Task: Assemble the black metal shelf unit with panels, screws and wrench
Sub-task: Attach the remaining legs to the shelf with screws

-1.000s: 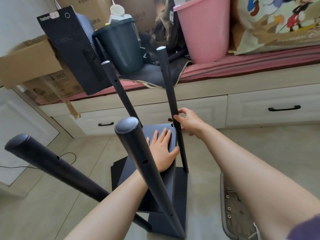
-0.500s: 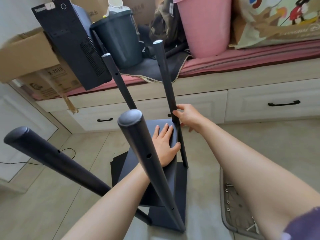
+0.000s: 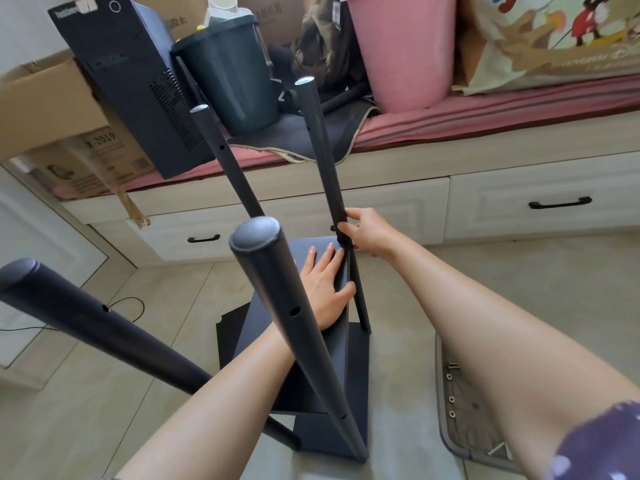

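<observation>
A black metal shelf frame stands on the floor with several round posts rising toward me. Its base panel [image 3: 356,372] lies at the bottom. A second black panel [image 3: 304,362] sits tilted between the posts. My left hand [image 3: 325,289] lies flat on that panel, fingers straight, thumb at its right edge. My right hand [image 3: 363,230] grips the far right post [image 3: 322,147] at the panel's upper corner. The near post [image 3: 287,306] crosses in front of my left wrist. Another post [image 3: 86,323] slants off to the left, and the far left post [image 3: 228,164] stands behind.
A grey tray [image 3: 450,441] holding screws lies on the floor at right. Behind the frame runs a drawer bench [image 3: 485,202] carrying a pink bucket [image 3: 401,50], a dark bin [image 3: 232,71], a black computer case [image 3: 131,81] and cardboard boxes [image 3: 45,109]. A cable [image 3: 131,303] lies at left.
My right hand has shifted slightly up the far right post. The left hand stays flat on the tilted panel. The view has moved a little closer.
</observation>
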Demonstrator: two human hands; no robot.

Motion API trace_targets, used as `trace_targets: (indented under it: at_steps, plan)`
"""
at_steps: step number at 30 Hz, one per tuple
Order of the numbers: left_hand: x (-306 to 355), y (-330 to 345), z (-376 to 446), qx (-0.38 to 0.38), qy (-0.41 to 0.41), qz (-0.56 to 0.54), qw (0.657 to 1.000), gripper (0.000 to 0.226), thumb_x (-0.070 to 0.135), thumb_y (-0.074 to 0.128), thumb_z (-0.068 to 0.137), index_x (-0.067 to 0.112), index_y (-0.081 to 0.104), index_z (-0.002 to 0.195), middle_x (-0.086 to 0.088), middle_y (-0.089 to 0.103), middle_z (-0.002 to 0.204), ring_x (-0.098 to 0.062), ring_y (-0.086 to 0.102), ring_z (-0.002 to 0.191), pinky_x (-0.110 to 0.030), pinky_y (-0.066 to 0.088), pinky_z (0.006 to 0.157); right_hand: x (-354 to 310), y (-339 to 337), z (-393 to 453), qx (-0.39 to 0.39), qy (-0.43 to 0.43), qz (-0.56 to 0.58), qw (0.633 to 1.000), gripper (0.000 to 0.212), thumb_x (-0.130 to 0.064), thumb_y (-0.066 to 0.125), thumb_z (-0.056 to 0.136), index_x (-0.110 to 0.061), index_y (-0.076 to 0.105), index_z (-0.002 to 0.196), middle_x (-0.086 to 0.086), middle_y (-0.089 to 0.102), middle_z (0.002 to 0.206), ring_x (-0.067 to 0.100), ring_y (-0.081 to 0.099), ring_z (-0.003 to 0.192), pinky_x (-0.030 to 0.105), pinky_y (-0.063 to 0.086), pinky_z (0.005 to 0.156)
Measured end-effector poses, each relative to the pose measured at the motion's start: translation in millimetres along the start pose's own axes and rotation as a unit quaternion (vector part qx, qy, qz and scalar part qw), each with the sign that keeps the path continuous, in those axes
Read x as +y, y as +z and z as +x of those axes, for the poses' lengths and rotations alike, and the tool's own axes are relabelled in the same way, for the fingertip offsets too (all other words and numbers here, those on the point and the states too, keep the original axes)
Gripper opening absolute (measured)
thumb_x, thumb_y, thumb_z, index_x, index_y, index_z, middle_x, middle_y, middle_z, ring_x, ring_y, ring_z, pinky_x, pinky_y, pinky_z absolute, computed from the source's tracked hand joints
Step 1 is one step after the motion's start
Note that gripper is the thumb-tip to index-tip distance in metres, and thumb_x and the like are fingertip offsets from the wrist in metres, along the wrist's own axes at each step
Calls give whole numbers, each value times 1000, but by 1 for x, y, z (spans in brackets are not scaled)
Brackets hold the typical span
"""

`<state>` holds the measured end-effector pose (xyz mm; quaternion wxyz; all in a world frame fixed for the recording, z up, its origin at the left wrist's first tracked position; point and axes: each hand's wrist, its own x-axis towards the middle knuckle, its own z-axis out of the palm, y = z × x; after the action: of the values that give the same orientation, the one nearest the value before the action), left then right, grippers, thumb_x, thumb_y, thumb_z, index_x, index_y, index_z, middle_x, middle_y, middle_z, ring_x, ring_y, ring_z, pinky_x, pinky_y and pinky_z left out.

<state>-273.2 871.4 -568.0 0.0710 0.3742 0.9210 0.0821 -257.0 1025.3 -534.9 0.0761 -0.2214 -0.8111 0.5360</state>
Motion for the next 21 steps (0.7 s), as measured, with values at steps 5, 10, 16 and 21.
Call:
trace_targets:
  at_steps: [5,10,16,21]
  plan:
    - [1,2,-5,38,8,-30,999,63,50,39,105,26,22,161,5,14,169,-22,2,157,-41,-1,124,-4,-4,-10,-54,9,-52,997,52,-23,52,100,-26,35,149,3,59,127,23,60,105,32,51,73]
    - [-14,1,-25,31,19,-104,994,46,39,49,105,25,47,149,10,40,156,-12,31,147,-34,22,123,-9,-21,-37,-45,5,-121,992,56,-21,58,97,-10,38,148,9,52,142,24,53,125,33,45,101]
    - [-38,-16,-83,-2,96,-110,989,24,15,51,102,18,65,121,14,59,123,-8,51,104,-8,36,84,-7,-35,-96,-107,-2,-195,975,33,-22,60,96,-13,61,128,7,64,126,18,60,110,30,51,92]
    - [-30,-30,-127,-76,114,-69,988,43,7,50,96,44,58,117,17,54,126,-17,53,124,-32,49,98,-7,-24,-161,-197,-23,-188,962,29,-15,63,93,-15,67,122,1,71,114,10,66,100,14,49,71]
